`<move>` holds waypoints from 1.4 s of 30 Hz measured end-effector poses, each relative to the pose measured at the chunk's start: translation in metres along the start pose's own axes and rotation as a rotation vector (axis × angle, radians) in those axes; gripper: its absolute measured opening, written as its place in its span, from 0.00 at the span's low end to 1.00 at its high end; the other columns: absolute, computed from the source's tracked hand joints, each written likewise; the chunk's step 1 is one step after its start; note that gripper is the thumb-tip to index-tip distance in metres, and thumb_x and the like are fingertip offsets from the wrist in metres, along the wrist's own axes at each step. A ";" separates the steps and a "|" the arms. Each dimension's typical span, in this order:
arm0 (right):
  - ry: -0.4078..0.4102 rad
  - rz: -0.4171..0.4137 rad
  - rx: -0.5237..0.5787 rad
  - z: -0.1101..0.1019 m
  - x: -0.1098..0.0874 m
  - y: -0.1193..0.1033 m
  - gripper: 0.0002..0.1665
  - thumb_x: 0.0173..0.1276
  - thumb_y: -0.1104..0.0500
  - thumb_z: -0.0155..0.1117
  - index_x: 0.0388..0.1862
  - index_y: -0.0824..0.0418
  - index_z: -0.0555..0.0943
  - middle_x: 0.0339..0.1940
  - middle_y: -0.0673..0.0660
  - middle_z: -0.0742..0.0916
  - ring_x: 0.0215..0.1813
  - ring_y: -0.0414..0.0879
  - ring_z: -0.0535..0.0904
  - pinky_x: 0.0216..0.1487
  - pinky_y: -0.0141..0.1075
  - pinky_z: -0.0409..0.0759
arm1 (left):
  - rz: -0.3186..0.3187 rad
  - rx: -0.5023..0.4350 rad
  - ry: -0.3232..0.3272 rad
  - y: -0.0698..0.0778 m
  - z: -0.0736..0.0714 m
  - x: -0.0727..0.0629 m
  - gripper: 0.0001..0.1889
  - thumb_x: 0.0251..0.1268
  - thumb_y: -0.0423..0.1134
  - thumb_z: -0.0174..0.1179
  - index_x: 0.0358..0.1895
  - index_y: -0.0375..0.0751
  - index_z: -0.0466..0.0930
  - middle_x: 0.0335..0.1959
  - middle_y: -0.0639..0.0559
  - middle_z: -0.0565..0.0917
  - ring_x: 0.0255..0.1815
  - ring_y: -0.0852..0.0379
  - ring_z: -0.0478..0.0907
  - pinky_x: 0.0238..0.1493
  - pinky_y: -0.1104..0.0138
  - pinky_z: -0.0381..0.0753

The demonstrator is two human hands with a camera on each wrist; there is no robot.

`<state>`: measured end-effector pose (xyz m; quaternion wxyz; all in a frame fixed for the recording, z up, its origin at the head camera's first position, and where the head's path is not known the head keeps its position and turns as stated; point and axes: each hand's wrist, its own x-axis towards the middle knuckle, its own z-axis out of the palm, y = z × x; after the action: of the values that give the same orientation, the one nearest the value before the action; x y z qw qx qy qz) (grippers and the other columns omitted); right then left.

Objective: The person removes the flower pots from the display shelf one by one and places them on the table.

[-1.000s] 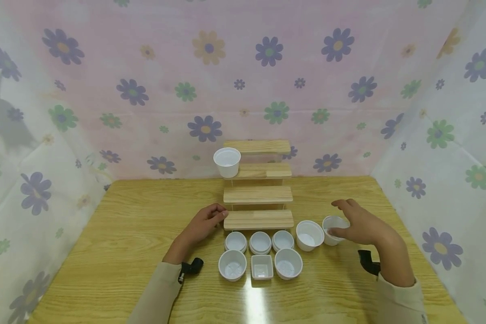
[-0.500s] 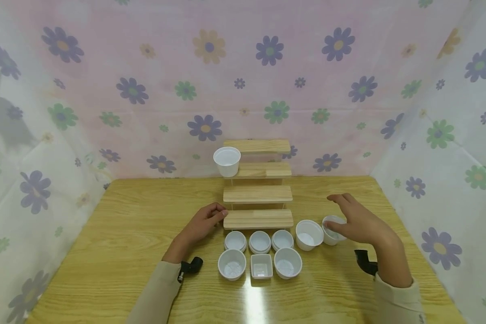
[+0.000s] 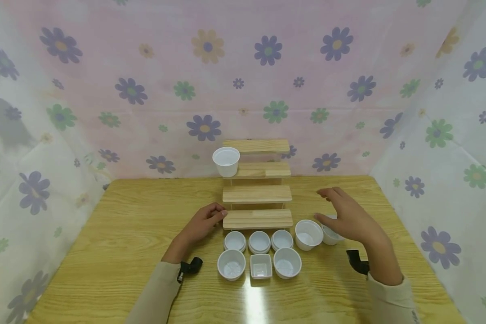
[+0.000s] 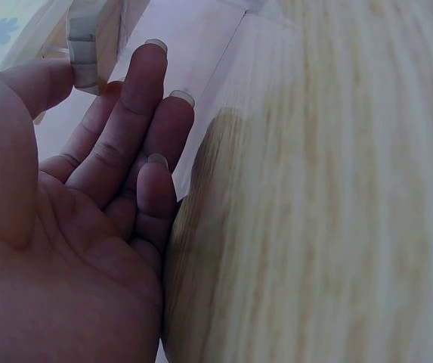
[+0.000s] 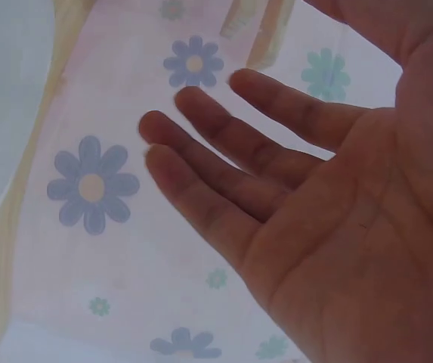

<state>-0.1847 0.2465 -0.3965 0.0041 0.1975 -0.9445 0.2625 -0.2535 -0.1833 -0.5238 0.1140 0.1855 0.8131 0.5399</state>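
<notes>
A tiered stand with several wooden shelves (image 3: 257, 219) rises at the table's middle. My left hand (image 3: 202, 222) is at the left end of its lowest shelf; in the left wrist view the thumb and index finger pinch the shelf's end (image 4: 85, 45), the other fingers loosely bent. A white plastic cup (image 3: 226, 162) sits at the left of an upper shelf. My right hand (image 3: 350, 218) hovers above the right side, thumb and fingers spread, holding nothing. Beneath it a white cup (image 3: 331, 235) is partly hidden, next to another white cup (image 3: 309, 235).
Before the stand are small round white cups (image 3: 259, 242) in a row. Closer to me stand two round white bowls (image 3: 232, 264) with a square white dish (image 3: 261, 266) between them. All rest on a wood-grain table (image 3: 145, 216), with a flowered backdrop (image 3: 166, 135) behind.
My right hand has moved left and slightly up, away from the rightmost cup, with nothing in it. The left hand has stayed at the stand.
</notes>
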 end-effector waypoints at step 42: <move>0.176 -0.269 0.115 0.021 0.039 -0.015 0.22 0.74 0.64 0.72 0.63 0.65 0.78 0.58 0.59 0.84 0.58 0.57 0.83 0.58 0.57 0.82 | -0.005 0.011 0.008 -0.005 -0.001 0.001 0.13 0.86 0.46 0.55 0.52 0.40 0.81 0.40 0.48 0.82 0.42 0.48 0.78 0.48 0.60 0.78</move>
<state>-0.2130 0.2102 -0.4029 0.1106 0.2980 -0.8890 0.3296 -0.2557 -0.1851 -0.5281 0.1111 0.1821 0.8169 0.5358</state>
